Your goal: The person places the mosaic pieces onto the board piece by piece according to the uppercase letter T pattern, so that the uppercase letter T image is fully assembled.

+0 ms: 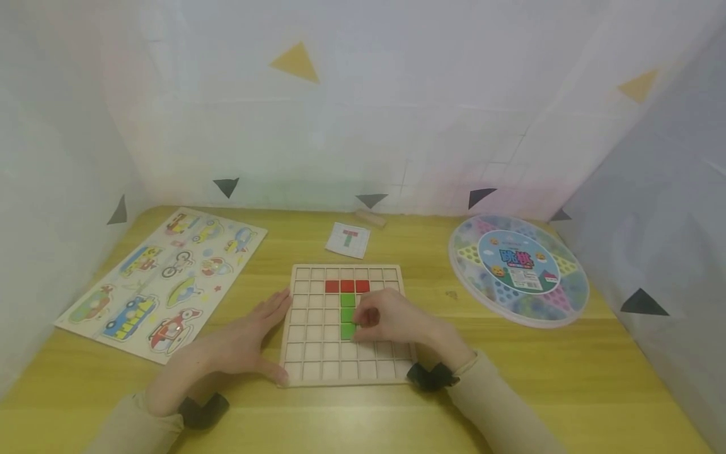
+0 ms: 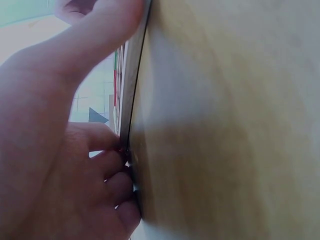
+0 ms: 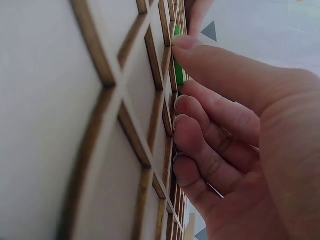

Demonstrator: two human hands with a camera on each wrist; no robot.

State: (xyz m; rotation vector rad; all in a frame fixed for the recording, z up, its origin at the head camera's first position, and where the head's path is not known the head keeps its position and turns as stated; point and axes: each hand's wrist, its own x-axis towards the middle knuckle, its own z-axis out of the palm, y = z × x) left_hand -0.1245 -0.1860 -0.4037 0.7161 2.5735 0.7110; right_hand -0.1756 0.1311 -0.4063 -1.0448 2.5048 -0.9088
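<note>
A square wooden grid board (image 1: 312, 369) lies flat on the table. Three red tiles (image 1: 347, 286) form a row near its top. Below the middle one, three green tiles run down in a column. At the lowest green tile (image 1: 347, 332) my right hand (image 1: 391, 318) has its thumb and index fingertips, pinching the tile's edges in the right wrist view; the other fingers curl close over the grid. My left hand (image 1: 241, 343) spreads along the board's left side, thumb at the near corner and fingertips against the edge, which also shows in the left wrist view.
Behind the board lies a paper card (image 1: 348, 240) with a red and green T, beside a small wooden block (image 1: 370, 218). A vehicle puzzle board (image 1: 164, 284) is at the left, a round board-game box (image 1: 518, 268) at the right. Patterned cloth (image 1: 363, 126) encloses the table.
</note>
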